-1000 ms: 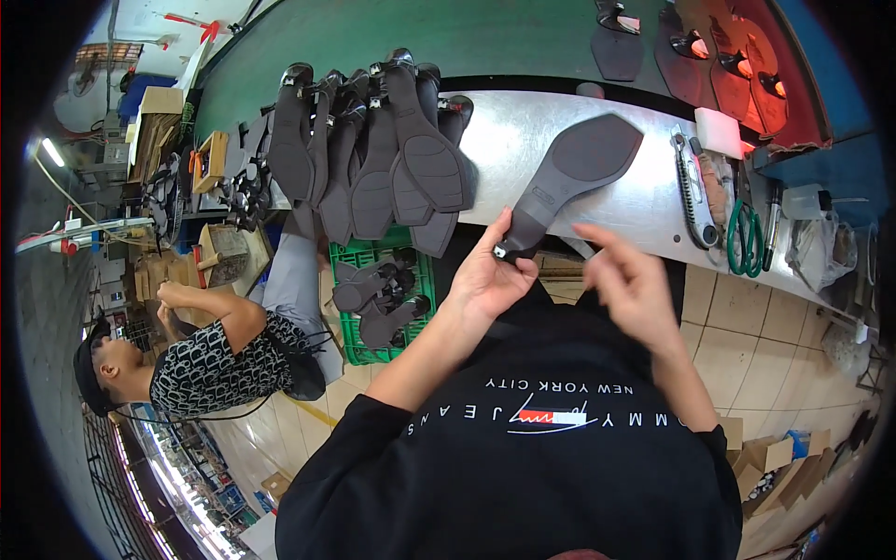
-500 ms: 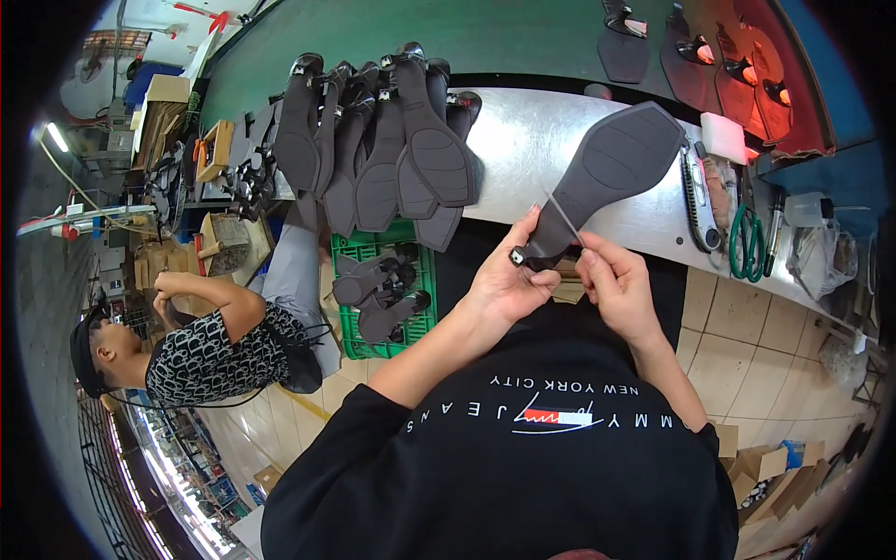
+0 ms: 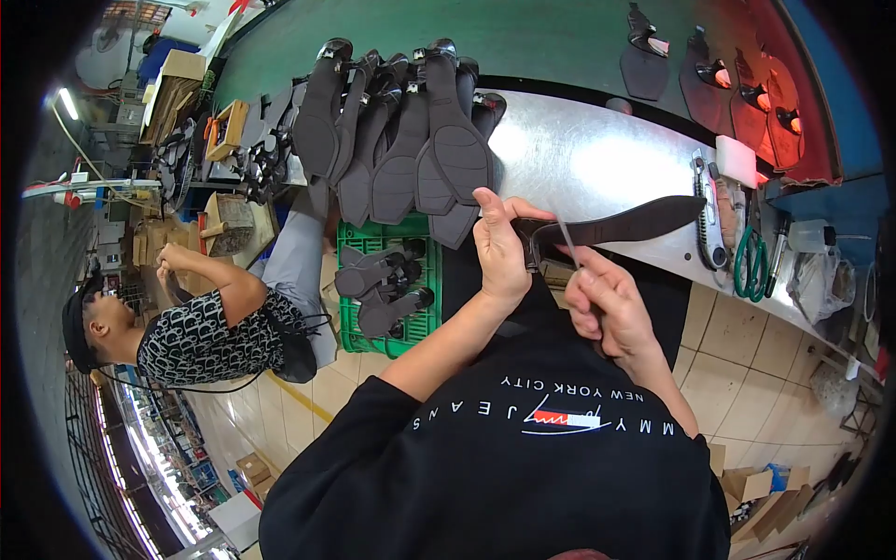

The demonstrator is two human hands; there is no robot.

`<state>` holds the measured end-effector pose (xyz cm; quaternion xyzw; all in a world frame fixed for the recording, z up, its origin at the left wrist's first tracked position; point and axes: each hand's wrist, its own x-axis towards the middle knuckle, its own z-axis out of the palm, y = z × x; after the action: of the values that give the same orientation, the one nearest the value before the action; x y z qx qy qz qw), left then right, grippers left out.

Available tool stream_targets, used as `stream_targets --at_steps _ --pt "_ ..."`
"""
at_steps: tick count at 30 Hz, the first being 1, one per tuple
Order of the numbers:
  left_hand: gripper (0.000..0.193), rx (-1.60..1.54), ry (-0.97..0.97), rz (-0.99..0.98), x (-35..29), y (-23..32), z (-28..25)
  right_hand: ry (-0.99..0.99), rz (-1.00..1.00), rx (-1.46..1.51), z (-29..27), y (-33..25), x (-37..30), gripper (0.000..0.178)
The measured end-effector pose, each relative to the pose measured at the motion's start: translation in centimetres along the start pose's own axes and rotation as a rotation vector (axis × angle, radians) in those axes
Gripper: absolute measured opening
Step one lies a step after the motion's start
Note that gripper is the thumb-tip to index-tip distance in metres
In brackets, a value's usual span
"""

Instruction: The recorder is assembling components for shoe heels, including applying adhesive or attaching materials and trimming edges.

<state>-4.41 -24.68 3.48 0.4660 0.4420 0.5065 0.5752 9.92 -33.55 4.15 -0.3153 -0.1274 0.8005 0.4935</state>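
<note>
I see the left hand (image 3: 502,252) with its fingers clamped on the heel end of 1 dark shoe (image 3: 635,222), its toe pointing right above the surface (image 3: 579,149). The right hand's (image 3: 611,303) fingers pinch a thin grey strip (image 3: 567,238) beside it.

Beige tiled floor (image 3: 747,373), lower right; grey wall (image 3: 49,243), far left; lit tube lamp (image 3: 68,104), upper left; shiny metal table (image 3: 565,140), upper centre to right.
</note>
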Motion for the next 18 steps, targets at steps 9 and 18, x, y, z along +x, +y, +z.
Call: stream_targets --at_steps 9,18 --pt "0.104 0.126 -0.066 0.032 0.3 1.4 -0.5 0.172 -0.330 -0.691 -0.1 0.5 -0.1 0.016" --pt "0.100 -0.205 -0.036 -0.207 0.7 1.6 -0.3 0.172 -0.875 -1.277 0.6 0.6 0.6 0.010"
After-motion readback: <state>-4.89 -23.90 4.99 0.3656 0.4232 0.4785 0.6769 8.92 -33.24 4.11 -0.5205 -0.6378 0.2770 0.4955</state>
